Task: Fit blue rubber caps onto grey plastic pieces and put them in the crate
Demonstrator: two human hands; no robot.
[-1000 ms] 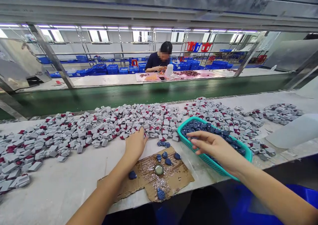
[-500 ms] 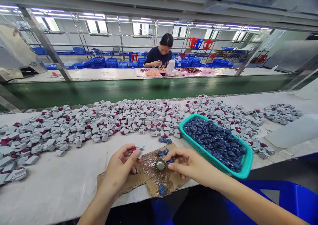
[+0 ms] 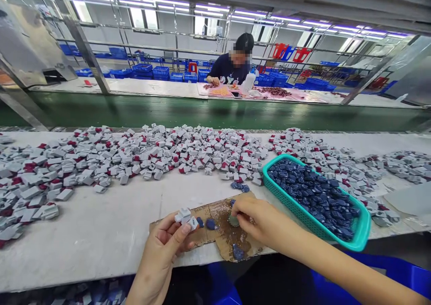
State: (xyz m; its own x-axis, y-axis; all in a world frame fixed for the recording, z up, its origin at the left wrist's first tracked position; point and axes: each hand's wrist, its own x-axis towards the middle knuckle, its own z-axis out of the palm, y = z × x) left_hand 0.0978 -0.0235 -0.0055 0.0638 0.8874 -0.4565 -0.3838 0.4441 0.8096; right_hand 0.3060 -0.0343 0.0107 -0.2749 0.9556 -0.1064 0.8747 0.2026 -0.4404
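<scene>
My left hand (image 3: 170, 244) pinches a light grey plastic piece (image 3: 184, 216) above the left part of a brown cardboard sheet (image 3: 210, 240). My right hand (image 3: 252, 215) has its fingertips together at a round metal bottle cap (image 3: 233, 221) on the wet, glossy area of the cardboard. Whatever is between those fingertips is hidden. Beside my left fingers lie two dark blue pieces, one of them this blue piece (image 3: 211, 224). Another blue piece (image 3: 238, 252) rests near the cardboard's front edge, and one more shows partly behind my right fingers.
A long heap of grey and dark red pieces (image 3: 161, 152) spans the white table (image 3: 101, 233). At right stands a teal basket (image 3: 362, 233) filled with blue pieces (image 3: 310, 197). Beyond the green conveyor belt (image 3: 161, 112), a co-worker (image 3: 232, 67) bends over small parts.
My view has shifted left. A blue piece that was by my right fingers now lies nearer my left hand, and the right fingers have come to the cap. The grey piece is turned.
</scene>
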